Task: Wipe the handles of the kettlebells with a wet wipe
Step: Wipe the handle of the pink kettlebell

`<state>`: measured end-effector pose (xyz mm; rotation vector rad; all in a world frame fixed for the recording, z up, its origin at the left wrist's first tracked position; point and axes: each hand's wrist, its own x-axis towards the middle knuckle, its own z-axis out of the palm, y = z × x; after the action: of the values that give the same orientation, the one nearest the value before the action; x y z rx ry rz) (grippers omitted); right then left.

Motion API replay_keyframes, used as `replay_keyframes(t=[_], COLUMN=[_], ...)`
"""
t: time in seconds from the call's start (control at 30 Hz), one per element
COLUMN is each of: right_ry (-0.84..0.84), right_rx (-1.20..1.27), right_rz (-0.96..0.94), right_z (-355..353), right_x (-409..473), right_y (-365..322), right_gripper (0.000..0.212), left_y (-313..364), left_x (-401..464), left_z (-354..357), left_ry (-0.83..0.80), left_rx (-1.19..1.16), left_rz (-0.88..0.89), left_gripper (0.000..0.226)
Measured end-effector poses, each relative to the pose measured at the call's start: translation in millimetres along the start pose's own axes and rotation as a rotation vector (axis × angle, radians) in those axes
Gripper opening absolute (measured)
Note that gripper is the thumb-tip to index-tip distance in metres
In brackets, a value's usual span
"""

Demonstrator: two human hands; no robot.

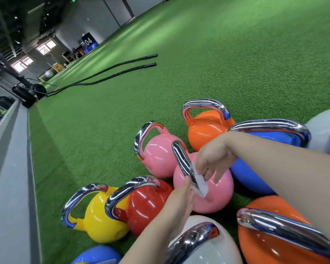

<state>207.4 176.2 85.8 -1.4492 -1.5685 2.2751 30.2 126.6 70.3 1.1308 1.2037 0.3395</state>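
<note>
Wet wipe [199, 182] on pink kettlebell [213, 193] handle [183, 161], kettlebells crowding

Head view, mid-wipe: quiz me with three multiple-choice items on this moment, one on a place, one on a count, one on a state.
1. Where is the wet wipe?
A. On the turf
B. At the chrome handle of the nearer pink kettlebell
C. On the yellow kettlebell

2. How many pink kettlebells are in view?
A. One
B. Two
C. Four

3. What is the right hand doing?
A. Pinching the wipe
B. Lying flat on the turf
C. Lifting the red kettlebell

Key: 1 B, the white sheet sits against that handle's lower end. 2 B, the nearer one and the farther pink kettlebell behind it. 3 A, its fingertips close on the wipe while the left hand touches the wipe's lower edge.
</note>
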Motion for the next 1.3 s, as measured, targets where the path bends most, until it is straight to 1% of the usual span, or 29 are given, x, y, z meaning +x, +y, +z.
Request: replay_keyframes(t=[0.03,0.13,0.17,0.27,0.37,0.47,0.53,0.6,0.7,0.77,0.83,0.93,1.03,1.13,1.2,1.27,1.3], right_ry=[0.018,0.059,0.066,0.075,0.096,0.062,0.043,0.075,0.135,0.198,0.269,0.332,0.372,0.393,0.421,0.437,0.438], right_rx=[-0.01,-0.048,-0.07,-0.156,-0.3,-0.419,-0.388,-0.235,-0.032,0.097,0.232,0.372,0.444,0.465,0.412,0.32,0.27], right_rz=[0.02,0.069,0.085,0.117,0.153,0.184,0.162,0.141,0.059,-0.023,-0.098,-0.197,-0.254,-0.279,-0.277,-0.248,-0.231], right_z=[3.1,9.9,11.9,14.8,16.2,18.5,16.7,10.7,-1.8,-10.4,-17.9,-23.1,-23.9,-27.3,-28.6,-27.3,-25.6], right_x=[1.9,9.5,12.1,18.3,23.9,26.3,21.4,14.7,3.1,-2.0,-3.9,-2.1,2.3,7.5,9.9,10.6,10.6], right_y=[1.5,6.2,7.4,8.9,9.8,9.4,6.5,4.5,-1.3,-5.6,-8.6,-11.9,-15.6,-18.0,-18.1,-17.7,-18.2], right_gripper=[0.039,0.042,0.042,0.043,0.041,0.043,0.04,0.034,0.043,0.047,0.044,0.038,0.034,0.032,0.034,0.042,0.047], left_y=[1.3,6.0,6.8,6.9,9.8,13.3,15.2,18.3,30.4,40.9,48.7,54.9,54.7,52.2,52.5,53.5,53.8], left_x=[3.6,16.4,20.6,34.0,40.8,40.5,37.7,34.0,25.0,20.7,19.6,19.4,17.4,21.9,25.7,26.4,25.9], left_z=[-4.2,-16.9,-19.2,-18.7,-15.8,-18.4,-21.4,-26.1,-33.3,-39.2,-46.1,-48.3,-39.0,-29.4,-25.9,-22.9,-21.0], left_ry=[-0.018,-0.13,-0.141,-0.141,-0.129,-0.113,-0.085,-0.076,-0.061,0.011,0.089,0.146,0.172,0.183,0.199,0.228,0.268], left_rx=[-0.059,-0.149,-0.17,-0.195,-0.201,-0.176,-0.196,-0.231,-0.297,-0.37,-0.469,-0.569,-0.642,-0.613,-0.541,-0.415,-0.269], left_rz=[-0.062,-0.18,-0.21,-0.271,-0.31,-0.33,-0.328,-0.306,-0.232,-0.181,-0.144,-0.099,-0.041,0.031,0.094,0.14,0.172], left_gripper=[0.052,0.082,0.088,0.092,0.092,0.093,0.091,0.089,0.082,0.074,0.066,0.055,0.038,0.025,0.027,0.035,0.036])
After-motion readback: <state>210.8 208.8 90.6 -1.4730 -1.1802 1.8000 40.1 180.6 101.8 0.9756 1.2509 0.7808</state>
